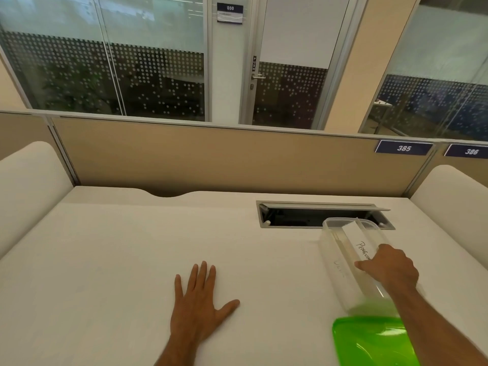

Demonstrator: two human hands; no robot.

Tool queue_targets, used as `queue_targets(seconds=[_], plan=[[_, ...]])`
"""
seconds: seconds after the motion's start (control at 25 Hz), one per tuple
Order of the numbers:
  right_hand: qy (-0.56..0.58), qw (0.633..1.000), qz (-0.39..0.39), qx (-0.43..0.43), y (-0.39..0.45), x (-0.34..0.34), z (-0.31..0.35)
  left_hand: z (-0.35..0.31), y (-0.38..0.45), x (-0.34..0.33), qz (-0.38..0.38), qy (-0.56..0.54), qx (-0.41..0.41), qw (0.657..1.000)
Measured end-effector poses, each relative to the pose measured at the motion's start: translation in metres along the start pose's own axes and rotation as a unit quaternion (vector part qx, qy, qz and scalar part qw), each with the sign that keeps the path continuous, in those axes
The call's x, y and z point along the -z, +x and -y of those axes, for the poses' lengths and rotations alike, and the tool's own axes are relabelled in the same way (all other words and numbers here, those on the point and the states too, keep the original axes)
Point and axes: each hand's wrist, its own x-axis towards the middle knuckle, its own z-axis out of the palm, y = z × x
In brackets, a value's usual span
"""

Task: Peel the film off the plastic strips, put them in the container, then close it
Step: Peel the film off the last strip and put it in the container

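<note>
Two bare hands show over the white table (105, 247). Landmark: the clear container (340, 262), which stands open on the table, just in front of the cable hatch (303, 215). The right hand (390, 268) reaches into the container from its near side, fingers curled round a plastic strip (356, 240) with handwriting on it; that strip leans inside the container, its far end near the far rim. A green lid (369, 342) lies just nearer than the container, partly under the right forearm. Well to the left of the container, the left hand (200, 305) rests flat on the table, fingers straight and spread, holding nothing.
</note>
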Motion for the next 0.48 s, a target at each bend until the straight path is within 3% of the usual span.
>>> queue_targets(seconds=[0.48], plan=[[-0.018,0.999,0.026,-0.004,0.015,-0.026,-0.012,-0.003,0.0,0.005,0.003,0.008,0.006,1.0]])
